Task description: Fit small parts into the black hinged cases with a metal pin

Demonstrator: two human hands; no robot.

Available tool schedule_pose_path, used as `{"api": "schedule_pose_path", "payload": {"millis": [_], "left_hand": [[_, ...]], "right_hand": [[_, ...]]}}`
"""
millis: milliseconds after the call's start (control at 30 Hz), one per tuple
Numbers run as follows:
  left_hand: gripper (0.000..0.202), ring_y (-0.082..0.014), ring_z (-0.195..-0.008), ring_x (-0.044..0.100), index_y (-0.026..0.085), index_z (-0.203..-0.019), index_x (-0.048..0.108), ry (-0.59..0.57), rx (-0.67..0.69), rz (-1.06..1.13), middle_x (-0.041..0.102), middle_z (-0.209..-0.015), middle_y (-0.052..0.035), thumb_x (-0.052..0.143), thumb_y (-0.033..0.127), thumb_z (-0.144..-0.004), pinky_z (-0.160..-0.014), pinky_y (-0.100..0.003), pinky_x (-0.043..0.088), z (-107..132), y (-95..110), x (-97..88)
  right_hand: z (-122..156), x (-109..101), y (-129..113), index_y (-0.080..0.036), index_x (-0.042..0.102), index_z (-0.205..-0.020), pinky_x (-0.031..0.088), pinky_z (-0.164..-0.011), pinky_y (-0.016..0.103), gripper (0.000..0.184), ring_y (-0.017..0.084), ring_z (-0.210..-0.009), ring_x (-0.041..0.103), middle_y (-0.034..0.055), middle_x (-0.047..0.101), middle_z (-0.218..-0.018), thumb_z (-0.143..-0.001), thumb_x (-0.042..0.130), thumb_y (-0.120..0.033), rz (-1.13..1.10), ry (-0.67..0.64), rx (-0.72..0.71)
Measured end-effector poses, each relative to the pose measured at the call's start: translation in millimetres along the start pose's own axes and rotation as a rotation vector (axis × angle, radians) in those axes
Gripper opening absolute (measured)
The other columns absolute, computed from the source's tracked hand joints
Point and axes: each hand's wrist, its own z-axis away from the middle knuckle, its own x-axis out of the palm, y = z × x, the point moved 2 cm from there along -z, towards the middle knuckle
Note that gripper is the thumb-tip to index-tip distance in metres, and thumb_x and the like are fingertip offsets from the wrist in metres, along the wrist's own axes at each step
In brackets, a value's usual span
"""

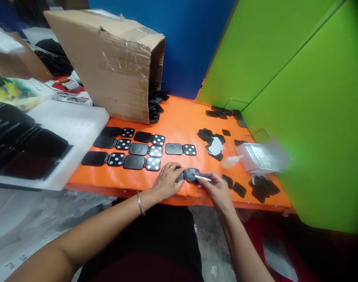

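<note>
A left hand [168,181], ringed and braceleted, bends thumb and fingers around the left panel of an open black case [192,176] at the near edge of an orange desk [181,113]. The right hand [216,187] pinches a thin pale stick [203,178] between thumb and fingers, its tip at the right panel of the case; whether it touches cannot be told. Seven more cases [142,162] lie open to the left of the case and beyond it, their right panels set with pale dots. Further beyond and left of the case stands a carton [108,66]; well to its left, a foam slab [87,113] bears dark plates [49,141]. Right of the case and slightly beyond are a bottle [232,161] and a white box [257,156]. Dark pieces [264,188] lie heaped to the right of the case.
</note>
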Motion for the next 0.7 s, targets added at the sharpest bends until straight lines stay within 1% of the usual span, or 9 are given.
{"api": "schedule_pose_path", "payload": {"millis": [100,200,333,400,500,533,600,700], "left_hand": [[0.035,-0.0245,-0.112,0.048,0.023,-0.118,0.060,-0.014,-0.019,0.010,0.055,-0.118,-0.0074,0.063,0.029,-0.084,-0.098,-0.040,0.045,1,-1,0.6],[0.035,-0.0245,-0.112,0.048,0.023,-0.117,0.060,-0.023,-0.022,-0.001,0.055,-0.118,-0.0072,0.064,0.029,-0.083,-0.098,-0.041,0.045,2,0,1.2],[0.033,-0.0244,-0.111,0.048,0.025,-0.117,0.061,-0.009,-0.041,-0.018,0.055,-0.116,-0.0071,0.061,0.027,-0.084,-0.096,-0.041,0.046,1,1,2.0],[0.033,-0.0245,-0.111,0.049,0.025,-0.116,0.061,-0.006,-0.046,-0.028,0.055,-0.116,-0.0071,0.060,0.026,-0.084,-0.095,-0.040,0.046,1,1,2.5],[0.032,-0.0247,-0.110,0.049,0.024,-0.116,0.061,0.006,-0.045,-0.038,0.055,-0.116,-0.0068,0.060,0.027,-0.084,-0.095,-0.040,0.046,1,2,3.0],[0.031,-0.0246,-0.110,0.049,0.024,-0.115,0.061,0.012,-0.044,-0.039,0.055,-0.116,-0.0067,0.059,0.027,-0.084,-0.094,-0.040,0.046,1,2,3.0],[0.030,-0.0244,-0.109,0.049,0.023,-0.114,0.062,0.018,-0.046,-0.034,0.055,-0.116,-0.0066,0.060,0.027,-0.084,-0.094,-0.039,0.046,1,3,2.6],[0.026,-0.0240,-0.108,0.050,0.022,-0.111,0.062,0.013,-0.047,-0.027,0.056,-0.114,-0.0069,0.060,0.027,-0.085,-0.093,-0.039,0.046,1,4,1.2]], "right_hand": [[-1,5,-4,-0.015,0.067,-0.084,0.055,-0.063,0.033,0.037,0.015,-0.059,0.062,0.0043,0.067,-0.077,-0.067,0.077,-0.047,0.113,0.006,-0.053],[-5,12,-8,-0.016,0.067,-0.086,0.056,-0.065,0.034,0.032,0.017,-0.065,0.064,0.0066,0.067,-0.083,-0.075,0.069,-0.046,0.240,0.004,-0.151],[-8,16,-8,-0.018,0.063,-0.089,0.055,-0.075,0.037,0.021,0.022,-0.082,0.066,0.0088,0.068,-0.092,-0.082,0.060,-0.037,0.399,-0.054,-0.251],[-6,16,-9,-0.018,0.060,-0.089,0.053,-0.076,0.037,0.015,0.022,-0.083,0.065,0.0086,0.067,-0.092,-0.083,0.057,-0.032,0.476,-0.100,-0.275],[0,23,-13,-0.019,0.055,-0.088,0.050,-0.075,0.034,0.006,0.020,-0.081,0.063,0.0075,0.065,-0.090,-0.085,0.051,-0.022,0.648,-0.164,-0.346],[2,28,-16,-0.019,0.054,-0.089,0.049,-0.073,0.033,0.007,0.020,-0.080,0.061,0.0074,0.064,-0.089,-0.085,0.048,-0.019,0.728,-0.187,-0.380],[5,40,-22,-0.019,0.053,-0.090,0.046,-0.069,0.031,0.013,0.021,-0.079,0.058,0.0083,0.062,-0.088,-0.085,0.043,-0.011,0.905,-0.239,-0.442],[5,55,-28,-0.018,0.052,-0.091,0.041,-0.064,0.029,0.025,0.021,-0.081,0.054,0.0109,0.060,-0.090,-0.079,0.040,0.000,1.121,-0.307,-0.478]]}}
